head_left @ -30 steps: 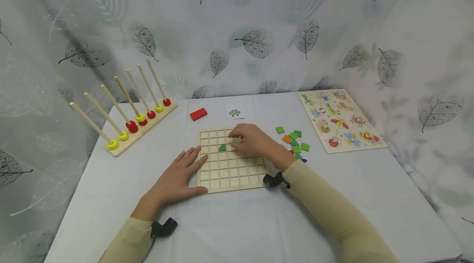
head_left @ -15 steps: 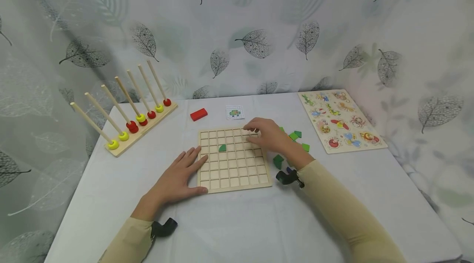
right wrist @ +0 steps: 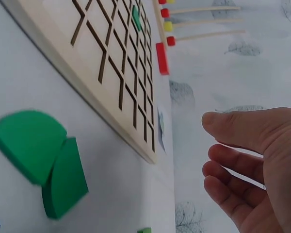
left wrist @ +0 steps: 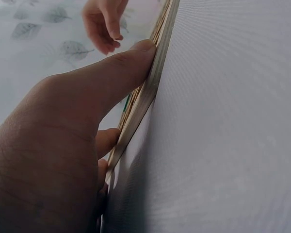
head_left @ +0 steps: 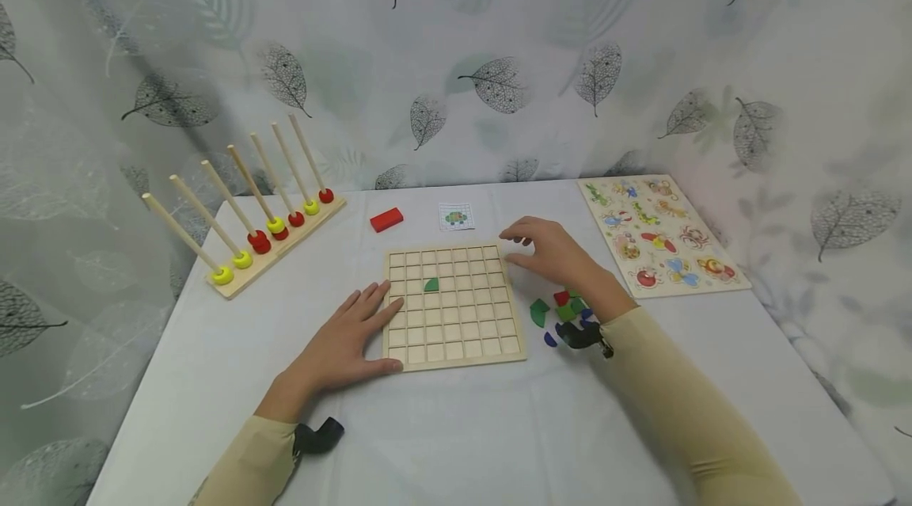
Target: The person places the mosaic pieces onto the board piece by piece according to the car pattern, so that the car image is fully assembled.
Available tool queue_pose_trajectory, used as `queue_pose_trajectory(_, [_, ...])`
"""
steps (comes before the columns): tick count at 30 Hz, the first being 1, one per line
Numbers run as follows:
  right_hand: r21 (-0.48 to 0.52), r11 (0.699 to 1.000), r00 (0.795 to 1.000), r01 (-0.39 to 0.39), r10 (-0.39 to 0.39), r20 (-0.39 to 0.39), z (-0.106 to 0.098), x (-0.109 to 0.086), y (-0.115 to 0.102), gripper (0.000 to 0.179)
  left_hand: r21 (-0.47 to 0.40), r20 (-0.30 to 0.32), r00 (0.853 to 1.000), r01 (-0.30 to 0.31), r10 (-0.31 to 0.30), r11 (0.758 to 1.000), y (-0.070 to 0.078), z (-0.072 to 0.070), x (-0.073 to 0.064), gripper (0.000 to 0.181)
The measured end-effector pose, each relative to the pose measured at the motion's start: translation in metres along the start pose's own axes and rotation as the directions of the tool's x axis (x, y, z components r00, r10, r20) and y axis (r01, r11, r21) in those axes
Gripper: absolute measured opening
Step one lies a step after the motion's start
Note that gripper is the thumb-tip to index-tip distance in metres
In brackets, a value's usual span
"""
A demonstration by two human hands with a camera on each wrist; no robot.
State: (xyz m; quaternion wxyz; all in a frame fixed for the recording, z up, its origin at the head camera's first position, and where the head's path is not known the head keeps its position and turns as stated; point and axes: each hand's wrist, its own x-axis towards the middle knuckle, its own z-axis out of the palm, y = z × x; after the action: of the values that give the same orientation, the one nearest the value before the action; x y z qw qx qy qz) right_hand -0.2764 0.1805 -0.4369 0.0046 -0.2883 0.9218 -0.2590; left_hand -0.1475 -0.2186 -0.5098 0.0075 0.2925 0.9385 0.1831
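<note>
A wooden grid board [head_left: 454, 364] lies on the table, with one green quarter-round piece [head_left: 431, 284] in a square of its upper left part. My left hand [head_left: 347, 340] rests on the board's left edge, fingers spread and thumb at the near corner. Beyond the board's right edge hovers my right hand [head_left: 552, 254], fingers loosely bent; the right wrist view shows nothing between thumb and fingers [right wrist: 233, 170]. Below that hand lie loose pieces: dark green ones [head_left: 539, 312], a light green square [head_left: 566, 313], a red one [head_left: 562, 298] and blue ones [head_left: 550, 340]. Others are hidden by the hand.
A pegged bead rack [head_left: 278, 245] stands at the left. A red block [head_left: 386, 219] and a small pattern card [head_left: 456, 216] lie behind the board. An insect picture puzzle [head_left: 663, 237] lies at the right. A leaf-print curtain hangs behind the table.
My right hand has moved right, from over the grid board to beyond its right edge above the loose pieces. The left hand has stayed on the board, and the green piece keeps its square.
</note>
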Motion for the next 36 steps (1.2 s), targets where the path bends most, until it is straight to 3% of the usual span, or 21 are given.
queue_pose_trajectory(26, [0.011,0.986,0.986,-0.169,0.169,-0.010,-0.021,-0.010,0.054,0.037,0.012,0.006,1.000,0.007,-0.007,1.000,0.002,-0.004,0.004,0.104])
queue_pose_trajectory(36, [0.047,0.967,0.968,-0.249,0.248,0.024,-0.011,-0.017,0.073,0.039,0.017,0.013,0.999,0.030,-0.030,0.999,0.003,0.001,0.000,0.104])
